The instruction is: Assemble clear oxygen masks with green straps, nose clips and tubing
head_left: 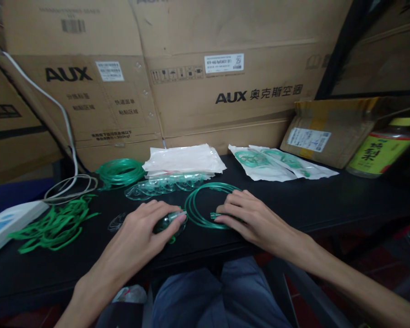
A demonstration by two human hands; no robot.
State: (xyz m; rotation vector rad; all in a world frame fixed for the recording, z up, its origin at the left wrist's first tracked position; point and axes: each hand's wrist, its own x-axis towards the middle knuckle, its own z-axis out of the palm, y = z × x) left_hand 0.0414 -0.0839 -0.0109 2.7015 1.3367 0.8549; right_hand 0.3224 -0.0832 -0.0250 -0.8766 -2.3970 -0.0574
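My left hand (146,230) is closed on a clear green oxygen mask (163,222) near the front of the black table (294,205). The mask's pale connector pokes out by the thumb, and my palm hides much of the rest. To its right, my right hand (248,212) pinches the end fitting of a coiled green tube (192,210). The tube's loops lie on the table between both hands. Just behind them stretches a row of nested clear green masks (169,184). Small thin clear pieces (116,222) rest left of my left hand.
Green straps (58,223) lie in a heap beside a white power strip (15,223). Behind are another green tubing coil (121,172), stacked white pouches (184,159) and filled pouches (259,159). A small carton (328,132) and bottle (379,150) stand right; large cardboard (191,100) backs the table.
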